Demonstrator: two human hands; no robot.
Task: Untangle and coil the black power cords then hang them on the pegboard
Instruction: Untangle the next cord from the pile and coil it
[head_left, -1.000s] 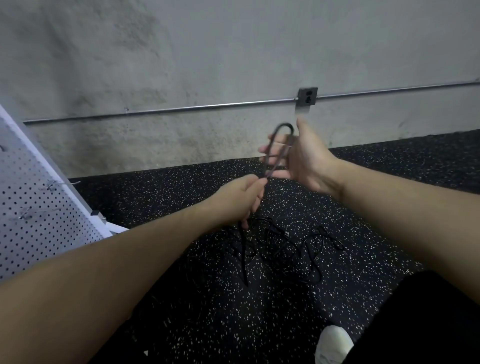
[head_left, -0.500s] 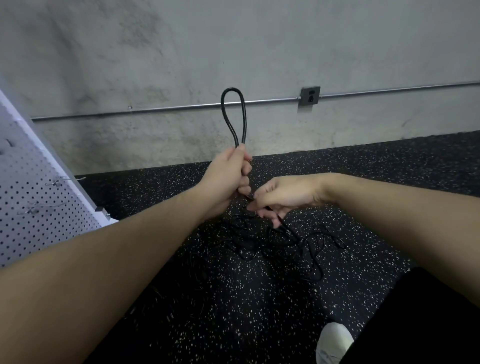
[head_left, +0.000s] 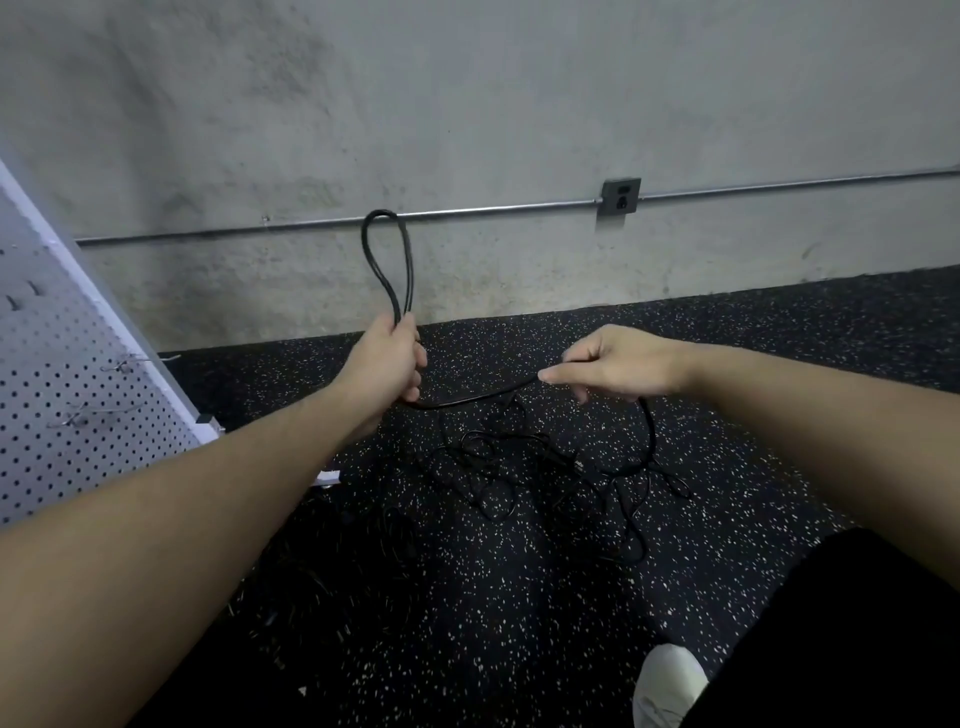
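Floor (head_left: 519, 613) here is that black rubber gym-type matting with white and tan specks all over it, and it runs back to a rough grey concrete wall (head_left: 467, 104). A thin metal pipe (head_left: 519, 209) goes along the wall low down and meets a grey outlet box (head_left: 620, 196), which I'll use as the landmark. No readable writing or brand on the box or anything else, as far as I can make out.

Well off to the left of the outlet box and lower, a white pegboard (head_left: 67, 395) leans at an angle, with a few wire hooks (head_left: 124, 364) sticking out of it.

Left hand (head_left: 387, 364) is down-left of the outlet box, fingers curled tight around a black cord (head_left: 389, 260) that stands up out of the fist as a narrow loop, its top just reaching the pipe. From the bottom of that fist the same cord sags across to the right hand (head_left: 618, 366), almost straight below the outlet box, which pinches it between thumb and fingers. Past the right hand the cord drops to the floor into a messy tangle of cords (head_left: 545, 467) below the outlet box, between the two forearms.

A white shoe (head_left: 667, 686) and a black trouser leg (head_left: 841, 634) show at the bottom right.
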